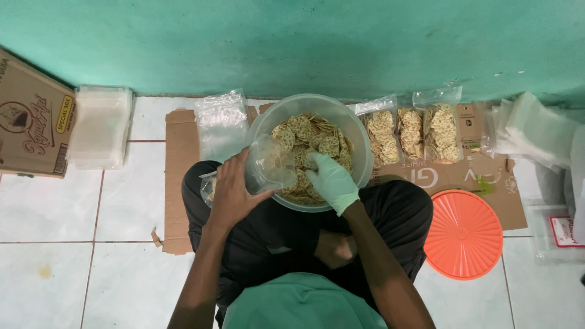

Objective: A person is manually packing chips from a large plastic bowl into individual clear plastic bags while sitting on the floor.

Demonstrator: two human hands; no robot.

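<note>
A clear plastic bowl full of round lattice crackers rests on my lap. My left hand, bare, holds a small clear plastic bag open at the bowl's near left rim. My right hand wears a pale green glove and reaches into the bowl among the crackers beside the bag's mouth. Whether it grips any crackers is hidden by the fingers.
Three filled cracker bags lie on flattened cardboard right of the bowl. An orange round lid lies on the tiled floor at right. Empty clear bags and a stack lie left, next to a cardboard box.
</note>
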